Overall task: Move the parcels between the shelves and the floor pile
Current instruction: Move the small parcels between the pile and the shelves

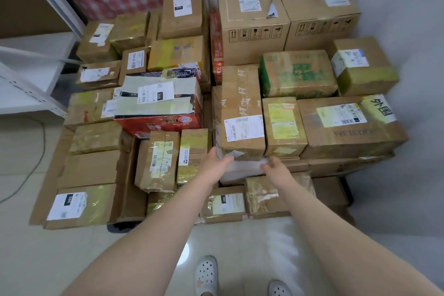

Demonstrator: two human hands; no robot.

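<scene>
— What is the head view showing?

— A person is looking down at a pile of parcels (91,168), mostly brown taped boxes with white labels, which is covering the floor (60,259) in the corner of a room. Both bare arms are stretching forward to the near middle of the pile.

— Where are the hands resting?

— The left hand (216,163) is lying open, fingers straight and together, and is pressing against the left end of a white parcel (242,170). The right hand (276,167) is meeting the right end of the same parcel with its fingers bent. Blur is hiding whether they are actually gripping it, so I cannot tell.

— And where is that parcel lying?

— It is lying flat in the pile between the two hands, under a tall brown box (242,113) that is carrying a barcode label. Lower boxes are lying in front of it.

— What is standing around it?

— A red box (158,122) with a football crest is sitting to the left, in the middle of the pile. Two large cartons (254,21) are standing against the back wall. White metal shelves (28,94) are standing at the left edge, well apart from the hands. A grey cable (36,158) is trailing over the floor below them, and two white shoes (206,274) are showing at the bottom edge.
</scene>
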